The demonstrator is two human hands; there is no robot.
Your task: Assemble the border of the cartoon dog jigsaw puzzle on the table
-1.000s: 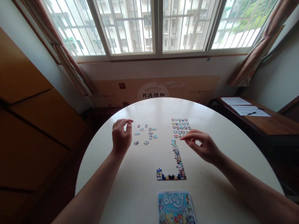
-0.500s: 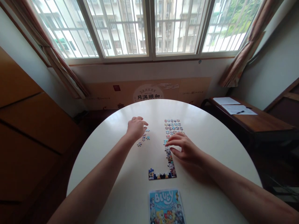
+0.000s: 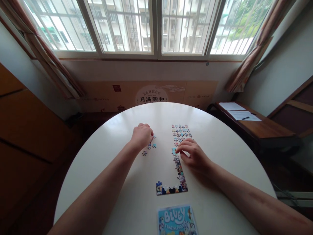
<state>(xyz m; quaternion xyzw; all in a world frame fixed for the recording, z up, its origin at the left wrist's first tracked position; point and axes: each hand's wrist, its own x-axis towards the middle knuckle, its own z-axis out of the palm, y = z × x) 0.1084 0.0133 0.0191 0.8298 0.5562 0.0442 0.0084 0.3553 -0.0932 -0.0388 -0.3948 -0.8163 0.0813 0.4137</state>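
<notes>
Several loose puzzle pieces (image 3: 154, 146) lie left of centre on the white table (image 3: 97, 156). My left hand (image 3: 142, 134) is over their upper end, fingers curled together; what its fingertips hold, if anything, is hidden. Joined pieces (image 3: 179, 169) form an L-shaped strip running down and then left to a blue corner part. At the strip's top end, my right hand (image 3: 192, 151) has thumb and fingers apart, its fingertips beside a light-blue piece (image 3: 173, 150). Rows of separate pieces (image 3: 181, 130) lie just beyond the right hand.
A blue "Bluey" picture sheet (image 3: 176, 220) lies at the table's near edge. To the right, a wooden side table (image 3: 259, 128) bears papers (image 3: 241, 115) and pens. Windows and tied curtains stand behind a low wall.
My left hand's fingers have closed from a spread pose, staying near the loose pieces. My right hand has barely moved. The camera view has shifted slightly.
</notes>
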